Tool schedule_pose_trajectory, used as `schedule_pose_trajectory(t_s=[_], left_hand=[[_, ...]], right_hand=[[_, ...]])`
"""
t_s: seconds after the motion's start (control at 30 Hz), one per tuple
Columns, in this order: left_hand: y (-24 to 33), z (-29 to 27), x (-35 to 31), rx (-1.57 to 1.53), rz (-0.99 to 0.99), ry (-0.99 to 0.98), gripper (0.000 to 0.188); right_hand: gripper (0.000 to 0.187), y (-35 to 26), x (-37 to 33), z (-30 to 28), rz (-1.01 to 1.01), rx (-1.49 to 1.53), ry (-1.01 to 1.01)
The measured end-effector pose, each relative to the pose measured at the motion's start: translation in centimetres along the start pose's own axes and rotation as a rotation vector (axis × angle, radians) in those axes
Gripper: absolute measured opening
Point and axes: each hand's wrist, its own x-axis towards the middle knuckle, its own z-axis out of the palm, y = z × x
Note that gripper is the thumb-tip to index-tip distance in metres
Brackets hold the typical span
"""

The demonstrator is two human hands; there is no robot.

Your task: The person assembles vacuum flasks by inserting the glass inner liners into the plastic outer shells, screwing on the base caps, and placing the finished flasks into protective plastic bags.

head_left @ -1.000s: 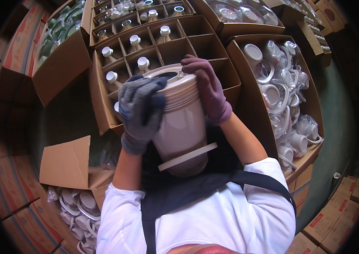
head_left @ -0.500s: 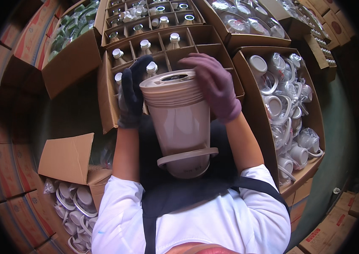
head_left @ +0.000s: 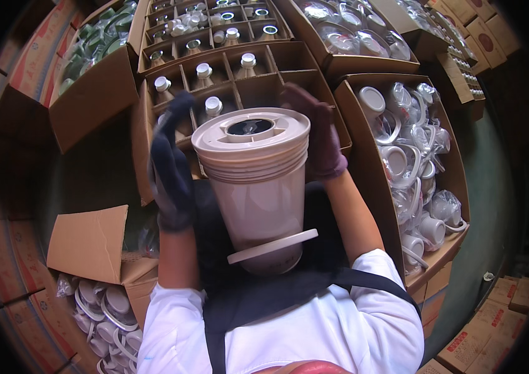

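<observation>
A pale pinkish-grey plastic vacuum flask casing stands tilted in front of my dark apron. Its round ribbed end faces up, with a dark centre opening; a flat curved handle crosses its lower part. Left of the casing, my left hand, in a dark glove, is open and apart from it. My right hand, in a purple glove, has its fingers stretched out beside and behind the right rim. Both gloves are smeared by motion; whether the right one touches the casing is unclear.
Beyond the casing, a divided carton holds silvery flask liners with white caps. To the right, another carton contains bagged pale flask parts. An open carton with similar parts sits lower left; stacked cartons line the left.
My left hand has swung left, away from the casing, and my right hand has drawn back from its top. The casing's upper end now shows more fully.
</observation>
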Motion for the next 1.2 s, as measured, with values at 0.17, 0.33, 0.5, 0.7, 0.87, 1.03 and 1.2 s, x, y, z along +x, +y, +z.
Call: schedule_pose_trajectory(t_s=[0.17,0.33,0.5,0.7,0.87,1.03,1.2], left_hand=[[-1.8,-0.6,0.0,-0.032,0.107,-0.143,0.047],[5.1,4.6,-0.5,0.872,0.350,-0.127,0.022],[-3.4,-1.6,-0.3,-0.025,0.094,-0.163,0.036],[-3.2,-3.1,0.3,0.334,0.112,-0.280,0.057],[-3.7,-4.8,0.3,0.752,0.108,-0.094,0.049],[-2.5,-4.8,1.3,0.423,0.169,-0.293,0.055],[0.0,-1.2,0.3,0.424,0.404,-0.245,0.045]], right_hand=[[0.062,0.0,1.3,0.4,-0.390,-0.330,-0.349],[0.057,0.9,1.3,0.8,0.107,0.304,-0.199],[0.054,-3.2,-0.2,2.6,-0.264,-0.484,-0.226],[0.066,-3.8,0.8,3.8,-0.020,-0.226,0.096],[0.068,-4.1,-0.2,2.9,-0.360,-0.079,-0.243],[0.068,-3.8,-0.8,1.2,-0.171,-0.225,-0.245],[0.076,-3.1,0.5,3.8,-0.067,-0.240,-0.021]])
